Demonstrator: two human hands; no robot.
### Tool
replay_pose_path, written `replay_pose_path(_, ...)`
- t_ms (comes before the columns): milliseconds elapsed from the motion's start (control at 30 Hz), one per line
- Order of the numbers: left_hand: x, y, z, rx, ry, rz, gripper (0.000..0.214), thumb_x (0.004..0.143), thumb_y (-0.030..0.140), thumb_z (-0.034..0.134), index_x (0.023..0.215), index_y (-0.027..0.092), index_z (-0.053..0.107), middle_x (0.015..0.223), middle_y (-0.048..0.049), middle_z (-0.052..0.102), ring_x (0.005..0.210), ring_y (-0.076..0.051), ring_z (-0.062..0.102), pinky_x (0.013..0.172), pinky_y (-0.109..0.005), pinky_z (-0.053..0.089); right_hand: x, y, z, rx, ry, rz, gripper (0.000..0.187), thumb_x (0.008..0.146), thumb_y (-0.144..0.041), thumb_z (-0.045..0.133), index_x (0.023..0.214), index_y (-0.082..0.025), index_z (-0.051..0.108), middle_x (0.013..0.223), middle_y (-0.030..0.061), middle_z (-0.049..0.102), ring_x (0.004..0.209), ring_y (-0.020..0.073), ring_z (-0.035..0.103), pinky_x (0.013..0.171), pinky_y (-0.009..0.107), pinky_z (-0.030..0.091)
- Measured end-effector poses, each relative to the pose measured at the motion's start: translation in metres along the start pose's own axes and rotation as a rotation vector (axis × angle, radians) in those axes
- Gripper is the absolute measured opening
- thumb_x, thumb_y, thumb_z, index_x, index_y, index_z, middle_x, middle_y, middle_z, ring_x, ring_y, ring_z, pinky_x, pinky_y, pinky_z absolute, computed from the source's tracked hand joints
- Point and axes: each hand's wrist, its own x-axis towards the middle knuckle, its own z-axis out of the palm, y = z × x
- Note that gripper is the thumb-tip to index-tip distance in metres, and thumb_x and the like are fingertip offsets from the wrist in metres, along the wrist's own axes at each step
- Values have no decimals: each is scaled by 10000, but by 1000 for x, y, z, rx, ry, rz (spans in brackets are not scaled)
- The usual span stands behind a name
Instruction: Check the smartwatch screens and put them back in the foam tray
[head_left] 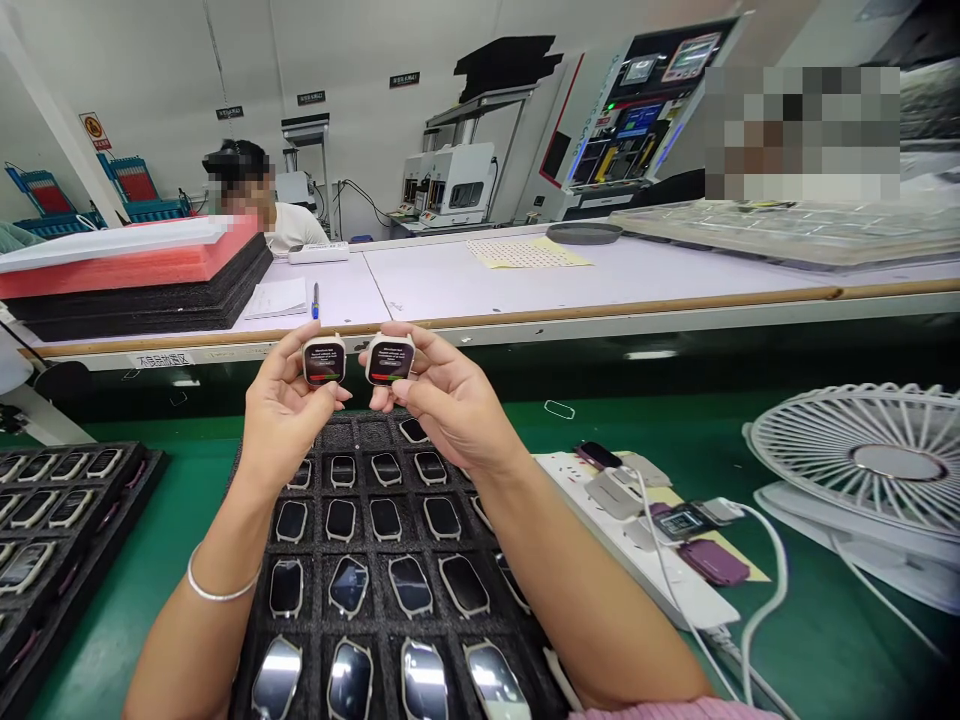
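Note:
My left hand (289, 405) grips a smartwatch case (324, 358) by its edges, thumb at the lower right corner. Beside it, my right hand (454, 400) pinches a second smartwatch case (390, 357) between thumb and fingers. Both watches are strapless and light-framed, their lit screens facing me with white text and a red and green strip at the bottom. The two are held side by side, a small gap apart, above a black foam tray (352, 432). Several similar watches with dark screens, such as one watch (411, 585), lie in the tray's compartments.
To the left lies another foam tray of watches (94, 535). On the right are a white power strip (637, 555) with cables and chargers, and a white fan (862, 450). A raised shelf (435, 290) runs across, bearing foam sheets (135, 265) and a pen (316, 300). A person (292, 225) sits beyond.

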Motion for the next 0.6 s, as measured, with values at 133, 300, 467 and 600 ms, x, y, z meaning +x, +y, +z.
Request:
replay_pose_path(133,0,1,1,14,9,-15,487,787,143,745,1241,262,618,916,5,677,648,-85,661,602,-194,585,0,1,0,-49,1,-2,426,813,-249,698,1225,-263,594,930,15,618,670,138,587,666,357,531)
replay_pose_path(300,1,-1,2,-24,-32,-30,491,793,159,744,1255,262,612,944,-2,693,673,-94,689,633,-203,609,0,2,1,-23,5,18,442,788,-212,689,1214,-266,585,951,11,609,649,124,577,632,333,509)
replay_pose_path(467,-2,-1,4,-65,-66,-75,481,815,130,671,1279,239,604,999,-26,713,703,-117,727,706,-249,646,1,3,3,-2,8,21,447,758,-194,687,1190,-249,583,934,4,610,625,111,570,603,311,500)
replay_pose_path(600,-4,1,5,-78,-73,-137,437,847,149,606,1277,224,612,989,-29,722,685,-132,739,686,-277,663,2,5,2,5,32,22,387,769,-251,737,1129,-230,595,979,11,607,571,75,533,551,275,479)
